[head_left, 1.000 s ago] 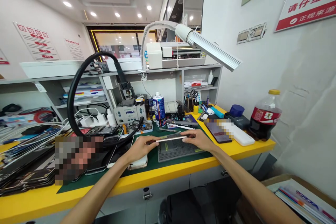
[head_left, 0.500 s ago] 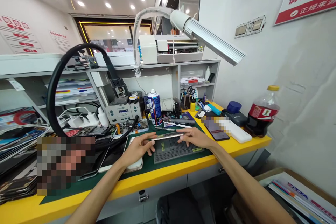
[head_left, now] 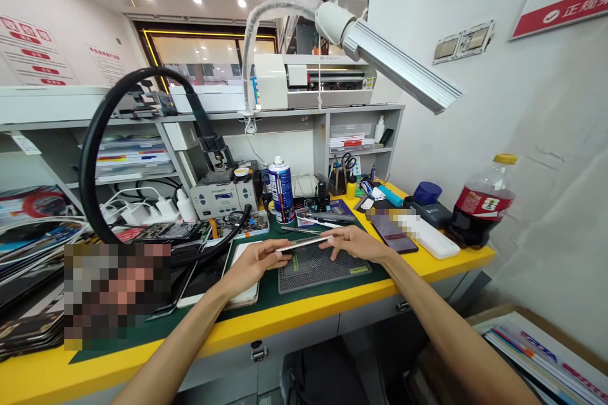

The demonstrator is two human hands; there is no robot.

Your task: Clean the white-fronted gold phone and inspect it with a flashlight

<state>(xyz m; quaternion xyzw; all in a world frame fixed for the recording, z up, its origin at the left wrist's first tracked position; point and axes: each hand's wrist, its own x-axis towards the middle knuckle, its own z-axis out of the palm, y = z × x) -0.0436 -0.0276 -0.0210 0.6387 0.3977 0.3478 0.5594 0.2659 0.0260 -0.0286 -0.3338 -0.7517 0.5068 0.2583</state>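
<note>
A thin phone-like slab is seen nearly edge-on above a grey perforated mat. My left hand pinches its left end between thumb and fingers. At its right end, my right hand grips it the same way, with some fingers curled below. Under both hands lies the grey mat with yellow-green print, on a green work mat. A white-edged tablet or phone lies beside my left wrist.
A blue spray can stands behind the hands. Phones lie at left under a black looped hose. To the right are a dark phone, a white case and a cola bottle. A lamp hangs above.
The view has shifted slightly. The slab is still held at both ends and now looks tilted a little differently, and the fingers of my left hand sit closer together.
</note>
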